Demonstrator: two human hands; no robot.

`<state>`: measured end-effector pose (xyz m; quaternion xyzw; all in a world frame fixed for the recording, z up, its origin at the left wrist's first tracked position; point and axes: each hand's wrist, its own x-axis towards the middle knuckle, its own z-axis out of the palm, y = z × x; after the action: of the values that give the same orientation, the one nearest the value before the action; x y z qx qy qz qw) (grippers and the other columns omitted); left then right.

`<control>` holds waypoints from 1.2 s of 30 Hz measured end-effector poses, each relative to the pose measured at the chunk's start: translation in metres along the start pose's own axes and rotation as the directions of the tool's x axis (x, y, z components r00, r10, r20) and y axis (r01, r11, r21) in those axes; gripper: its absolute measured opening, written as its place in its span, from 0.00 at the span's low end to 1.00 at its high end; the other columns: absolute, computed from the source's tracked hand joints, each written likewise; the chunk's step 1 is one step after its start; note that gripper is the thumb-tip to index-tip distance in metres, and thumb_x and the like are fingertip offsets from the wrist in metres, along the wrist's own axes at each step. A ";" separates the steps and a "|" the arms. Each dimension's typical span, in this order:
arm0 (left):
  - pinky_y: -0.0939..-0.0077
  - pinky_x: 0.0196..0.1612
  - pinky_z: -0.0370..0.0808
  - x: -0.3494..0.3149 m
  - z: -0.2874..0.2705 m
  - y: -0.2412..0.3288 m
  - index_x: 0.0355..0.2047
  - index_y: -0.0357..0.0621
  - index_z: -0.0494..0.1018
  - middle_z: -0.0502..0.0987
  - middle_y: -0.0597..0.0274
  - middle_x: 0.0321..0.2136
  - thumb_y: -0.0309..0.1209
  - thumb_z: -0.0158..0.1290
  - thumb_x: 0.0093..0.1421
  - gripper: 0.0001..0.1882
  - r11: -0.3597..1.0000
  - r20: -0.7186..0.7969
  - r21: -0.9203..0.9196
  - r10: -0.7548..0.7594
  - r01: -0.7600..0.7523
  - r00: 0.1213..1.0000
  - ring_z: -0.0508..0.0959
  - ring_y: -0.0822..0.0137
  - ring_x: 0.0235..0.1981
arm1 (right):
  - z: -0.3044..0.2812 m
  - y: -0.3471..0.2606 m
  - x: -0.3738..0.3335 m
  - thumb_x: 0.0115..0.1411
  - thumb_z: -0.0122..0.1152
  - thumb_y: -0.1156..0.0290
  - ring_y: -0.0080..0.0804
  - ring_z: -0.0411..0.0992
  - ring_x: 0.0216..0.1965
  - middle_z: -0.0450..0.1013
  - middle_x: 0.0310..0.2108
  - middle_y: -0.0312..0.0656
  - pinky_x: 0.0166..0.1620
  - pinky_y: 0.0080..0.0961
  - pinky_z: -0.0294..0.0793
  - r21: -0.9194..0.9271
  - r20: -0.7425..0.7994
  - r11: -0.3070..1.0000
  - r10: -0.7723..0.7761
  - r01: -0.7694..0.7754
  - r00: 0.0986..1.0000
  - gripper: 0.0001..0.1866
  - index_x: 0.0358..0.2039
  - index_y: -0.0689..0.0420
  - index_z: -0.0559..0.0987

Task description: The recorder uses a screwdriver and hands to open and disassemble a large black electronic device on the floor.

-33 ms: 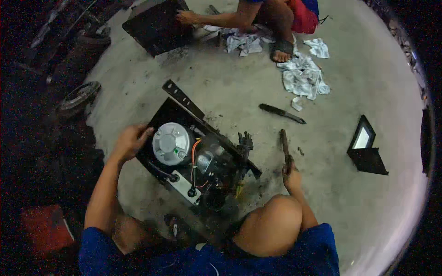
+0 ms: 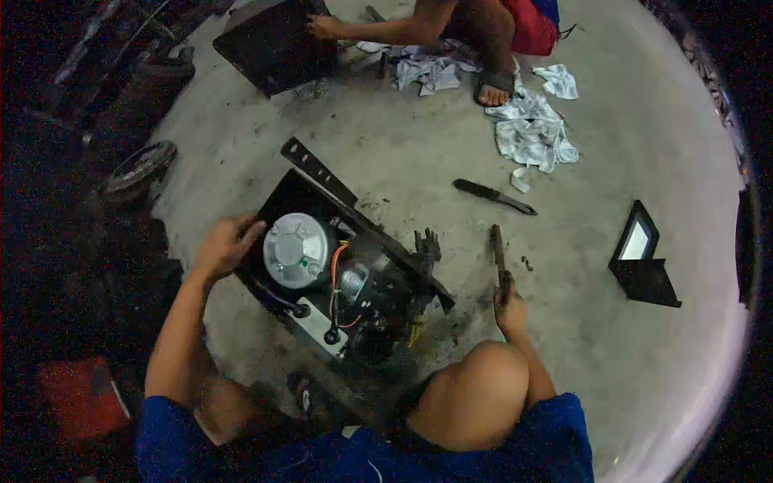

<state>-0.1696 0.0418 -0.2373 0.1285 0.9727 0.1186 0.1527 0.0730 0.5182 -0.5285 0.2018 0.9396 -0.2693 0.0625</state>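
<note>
A black metal housing (image 2: 283,198) lies at a slant on the floor in front of me. On it sit a round silver motor (image 2: 295,248), a pale grey plate (image 2: 320,326) with black fittings, and orange and black wires (image 2: 335,282). My left hand (image 2: 221,248) grips the housing's left edge beside the motor, fingertips at the rim. Off to the right, apart from the housing, my right hand (image 2: 510,310) is closed round a slim dark brown tool (image 2: 498,251), perhaps a brush, pointing away from me. A bundle of dark cables (image 2: 427,248) stands out at the housing's right side.
A dark-bristled brush (image 2: 491,195) lies beyond my right hand. Farther right is a black frame with a flap (image 2: 642,278). White rags (image 2: 531,141) lie near another person's foot (image 2: 493,94); that person's hand (image 2: 325,27) touches a black panel (image 2: 278,48). Dark clutter lines the left.
</note>
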 end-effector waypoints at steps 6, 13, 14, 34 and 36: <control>0.68 0.36 0.70 0.003 -0.004 0.017 0.39 0.35 0.72 0.76 0.47 0.27 0.38 0.45 0.65 0.16 0.994 0.052 -0.092 0.059 -0.054 0.997 0.73 0.65 0.27 | -0.001 0.002 -0.014 0.62 0.49 0.69 0.58 0.71 0.42 0.71 0.45 0.58 0.44 0.41 0.71 0.188 0.037 0.980 0.052 -0.058 0.998 0.28 0.63 0.54 0.57; 0.72 0.39 0.71 0.003 -0.002 0.021 0.40 0.33 0.72 0.78 0.55 0.30 0.38 0.45 0.65 0.18 0.992 0.052 -0.116 -0.038 0.044 0.998 0.73 0.70 0.30 | -0.009 -0.016 -0.084 0.58 0.56 0.75 0.49 0.70 0.50 0.67 0.54 0.51 0.49 0.35 0.71 0.308 -0.154 0.949 -0.026 0.073 0.988 0.30 0.61 0.54 0.60; 0.72 0.39 0.71 0.002 -0.004 0.016 0.41 0.33 0.72 0.78 0.56 0.30 0.39 0.45 0.65 0.18 0.991 0.048 -0.129 -0.039 0.045 0.998 0.73 0.71 0.30 | -0.014 -0.021 -0.087 0.58 0.56 0.75 0.49 0.70 0.50 0.67 0.54 0.51 0.49 0.35 0.71 0.320 -0.164 0.944 -0.031 0.083 0.986 0.30 0.61 0.54 0.60; 0.64 0.38 0.71 0.008 -0.011 -0.008 0.40 0.34 0.73 0.76 0.46 0.30 0.50 0.41 0.65 0.28 0.973 0.197 -0.189 0.167 -0.130 0.966 0.76 0.62 0.32 | -0.228 -0.186 -0.161 0.48 0.60 0.70 0.39 0.67 0.20 0.67 0.18 0.38 0.27 0.34 0.67 -0.317 0.181 0.722 -0.590 0.615 0.787 0.32 0.57 0.49 0.69; 0.64 0.39 0.71 0.017 -0.006 -0.010 0.40 0.34 0.73 0.76 0.45 0.31 0.50 0.41 0.65 0.27 0.959 0.172 -0.205 0.234 -0.197 0.957 0.77 0.60 0.33 | -0.245 -0.229 -0.166 0.50 0.59 0.69 0.40 0.68 0.20 0.68 0.19 0.39 0.26 0.35 0.67 -0.461 0.186 0.708 -0.512 0.535 0.839 0.31 0.58 0.48 0.68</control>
<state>-0.1891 0.0364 -0.2393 0.2302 0.9179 0.2116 0.2443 0.1275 0.4136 -0.1734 -0.1016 0.9929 -0.0299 0.0541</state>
